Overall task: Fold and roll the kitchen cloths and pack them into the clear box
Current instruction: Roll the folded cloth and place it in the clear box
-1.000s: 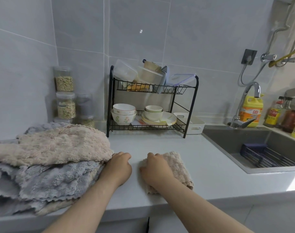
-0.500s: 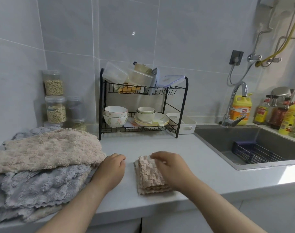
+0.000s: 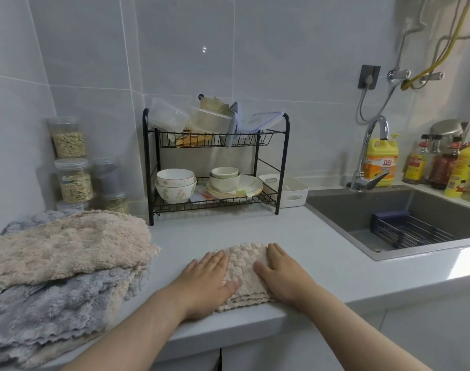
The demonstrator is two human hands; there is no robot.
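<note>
A folded beige cloth [image 3: 244, 274] lies on the grey counter [image 3: 327, 266] in front of the black dish rack [image 3: 283, 162], close to the counter's near edge. Both hands lie flat on it with straight fingers, gripping nothing: the left hand [image 3: 204, 285] covers its left edge and partly rests on the counter, and the right hand [image 3: 284, 277] presses its right side.

Left of the rack and nearer the camera, a loose pile of cloths [image 3: 67, 247] is heaped, beige on top with a grey cloth [image 3: 54, 306] beneath; it stands just apart from the left hand. Behind the pile, left of the rack, stacked jars [image 3: 73, 180] stand against the wall. The rack's upper shelf holds clear plastic containers [image 3: 166, 119], and its lower shelf holds bowls [image 3: 175, 183]. To the rack's right are a white basket [image 3: 292, 192] and then the sink [image 3: 343, 212].
</note>
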